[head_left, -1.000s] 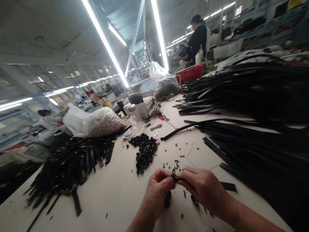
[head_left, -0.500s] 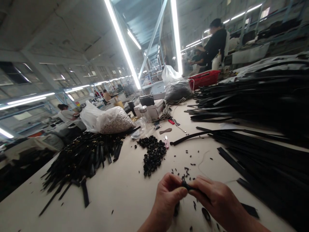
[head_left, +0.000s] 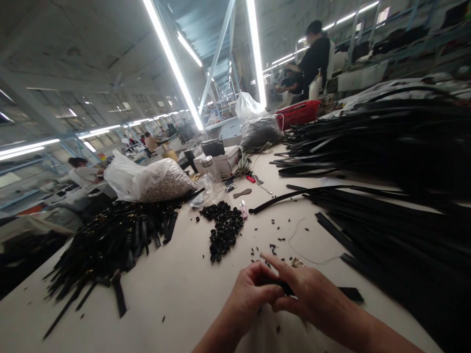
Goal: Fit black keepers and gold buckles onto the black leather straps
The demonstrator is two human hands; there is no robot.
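My left hand (head_left: 253, 289) is closed, thumb and fingers pinching a narrow black strap (head_left: 287, 288). Pressed against it from the other side is my right hand (head_left: 316, 294), its index finger stretched out over the left fingers and its thumb beneath the strap. Much of the strap is hidden by the fingers. Just above my right knuckles shows a gold-coloured metal buckle (head_left: 297, 262); whether it is joined to the strap I cannot tell. A black strap end (head_left: 351, 294) sticks out to the right behind my right hand. Small black bits (head_left: 273, 246) lie scattered beyond my fingers.
A heap of black loops (head_left: 224, 230) lies ahead, beside pink thread snips (head_left: 243, 209). Finished-looking straps with metal parts (head_left: 121, 235) are piled left, long black strips (head_left: 386, 230) right. Behind are a bulging plastic bag (head_left: 165, 184), a jar (head_left: 208, 165) and a red basket (head_left: 299, 113).
The view has shifted slightly. My right index finger has stretched out over the left hand, and the hands overlap more. The metal buckle has come into sight; a black loop near the right wrist is no longer visible.
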